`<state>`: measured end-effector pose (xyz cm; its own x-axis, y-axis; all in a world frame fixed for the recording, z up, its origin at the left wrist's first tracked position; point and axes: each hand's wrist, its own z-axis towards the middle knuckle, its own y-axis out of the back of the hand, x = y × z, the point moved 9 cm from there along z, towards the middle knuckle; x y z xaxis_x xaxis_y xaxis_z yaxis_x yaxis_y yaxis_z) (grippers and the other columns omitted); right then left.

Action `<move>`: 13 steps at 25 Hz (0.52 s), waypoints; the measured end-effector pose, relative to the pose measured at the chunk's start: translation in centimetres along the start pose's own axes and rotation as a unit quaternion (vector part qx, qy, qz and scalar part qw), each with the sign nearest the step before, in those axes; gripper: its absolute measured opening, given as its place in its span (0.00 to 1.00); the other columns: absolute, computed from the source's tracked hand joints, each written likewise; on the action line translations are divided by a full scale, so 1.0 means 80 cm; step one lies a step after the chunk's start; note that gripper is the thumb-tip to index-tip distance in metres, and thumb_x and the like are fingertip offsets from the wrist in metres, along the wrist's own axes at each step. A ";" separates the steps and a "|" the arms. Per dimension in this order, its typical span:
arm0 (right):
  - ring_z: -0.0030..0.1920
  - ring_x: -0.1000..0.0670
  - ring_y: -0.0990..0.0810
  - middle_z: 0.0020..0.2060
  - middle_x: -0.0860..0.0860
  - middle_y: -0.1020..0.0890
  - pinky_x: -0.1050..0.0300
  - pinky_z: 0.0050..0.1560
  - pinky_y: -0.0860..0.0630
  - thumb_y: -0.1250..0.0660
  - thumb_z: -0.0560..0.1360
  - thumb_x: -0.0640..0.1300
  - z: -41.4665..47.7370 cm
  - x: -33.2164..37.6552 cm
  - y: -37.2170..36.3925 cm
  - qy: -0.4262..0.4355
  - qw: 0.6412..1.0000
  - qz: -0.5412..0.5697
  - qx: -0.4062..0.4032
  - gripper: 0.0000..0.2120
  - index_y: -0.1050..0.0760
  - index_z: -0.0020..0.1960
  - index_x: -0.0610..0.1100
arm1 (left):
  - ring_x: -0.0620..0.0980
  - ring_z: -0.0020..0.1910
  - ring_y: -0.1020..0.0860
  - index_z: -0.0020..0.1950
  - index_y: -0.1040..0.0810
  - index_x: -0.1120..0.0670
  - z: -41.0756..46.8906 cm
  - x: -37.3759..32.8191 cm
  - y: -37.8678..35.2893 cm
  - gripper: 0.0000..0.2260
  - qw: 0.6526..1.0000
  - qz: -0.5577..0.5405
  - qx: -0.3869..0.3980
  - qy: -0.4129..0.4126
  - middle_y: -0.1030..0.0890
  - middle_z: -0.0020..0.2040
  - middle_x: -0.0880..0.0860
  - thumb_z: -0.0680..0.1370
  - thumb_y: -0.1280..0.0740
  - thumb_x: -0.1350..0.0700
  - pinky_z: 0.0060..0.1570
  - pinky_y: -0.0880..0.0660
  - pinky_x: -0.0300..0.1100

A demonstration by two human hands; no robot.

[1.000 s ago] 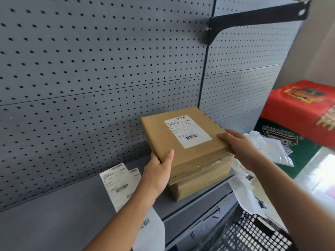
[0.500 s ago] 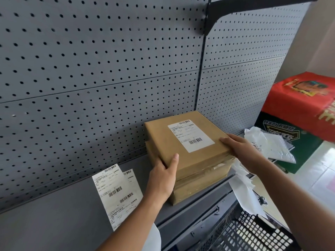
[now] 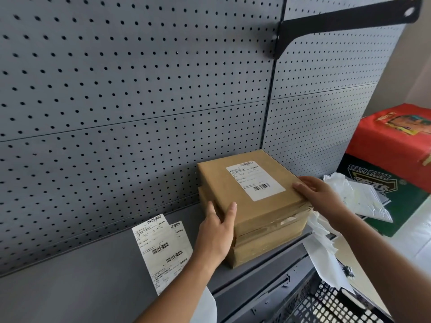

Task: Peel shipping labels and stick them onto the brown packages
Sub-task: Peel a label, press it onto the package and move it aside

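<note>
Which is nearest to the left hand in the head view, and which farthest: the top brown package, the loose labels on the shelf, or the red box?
1. Top brown package, touched by the left hand.
2. Loose labels, just to its left.
3. Red box, far right.

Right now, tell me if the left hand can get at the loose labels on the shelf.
Probably yes: the left hand sits beside the loose labels, with only bare shelf between them.

The grey shelf (image 3: 93, 283) carries a stack of brown packages (image 3: 268, 248) at its right end. Loose label sheets (image 3: 161, 248) lie flat just left of the stack.
</note>
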<state>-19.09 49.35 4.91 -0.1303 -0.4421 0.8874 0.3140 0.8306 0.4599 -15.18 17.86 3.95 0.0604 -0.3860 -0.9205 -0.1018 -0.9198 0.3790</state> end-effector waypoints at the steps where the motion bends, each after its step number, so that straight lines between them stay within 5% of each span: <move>1: 0.60 0.50 0.21 0.62 0.53 0.20 0.45 0.62 0.25 0.32 0.72 0.66 -0.003 0.008 0.004 0.017 0.999 -0.027 -0.024 0.28 0.25 0.66 0.54 | 0.50 0.78 0.35 0.83 0.46 0.53 -0.001 -0.002 0.011 0.35 0.999 0.026 -0.014 -0.015 0.34 0.80 0.52 0.82 0.42 0.36 0.74 0.38 0.42; 3: 0.63 0.48 0.24 0.65 0.51 0.24 0.43 0.64 0.26 0.35 0.76 0.61 -0.011 0.034 0.007 0.060 0.993 -0.086 -0.063 0.23 0.25 0.67 0.52 | 0.49 0.80 0.39 0.83 0.45 0.51 -0.003 -0.008 0.040 0.33 0.991 0.100 -0.062 -0.058 0.39 0.82 0.49 0.82 0.43 0.37 0.75 0.39 0.46; 6: 0.61 0.47 0.25 0.65 0.49 0.25 0.48 0.60 0.28 0.37 0.80 0.52 -0.025 0.084 -0.009 0.127 0.974 -0.160 -0.094 0.17 0.24 0.66 0.48 | 0.49 0.75 0.32 0.79 0.35 0.49 -0.006 -0.016 0.094 0.26 0.967 0.192 -0.135 -0.100 0.31 0.78 0.47 0.83 0.43 0.39 0.68 0.30 0.49; 13: 0.65 0.46 0.27 0.65 0.50 0.24 0.53 0.52 0.31 0.37 0.80 0.50 -0.063 0.182 -0.111 0.231 0.945 -0.225 -0.058 0.15 0.24 0.65 0.49 | 0.48 0.68 0.25 0.73 0.28 0.49 -0.034 -0.008 0.233 0.22 0.928 0.279 -0.229 -0.090 0.24 0.71 0.45 0.84 0.44 0.39 0.59 0.26 0.50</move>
<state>-19.07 33.80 13.61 0.1408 -0.8643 0.4828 0.4289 0.4928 0.7571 -14.44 0.77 11.85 -0.0466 -0.8318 -0.5532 0.3677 -0.5292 0.7647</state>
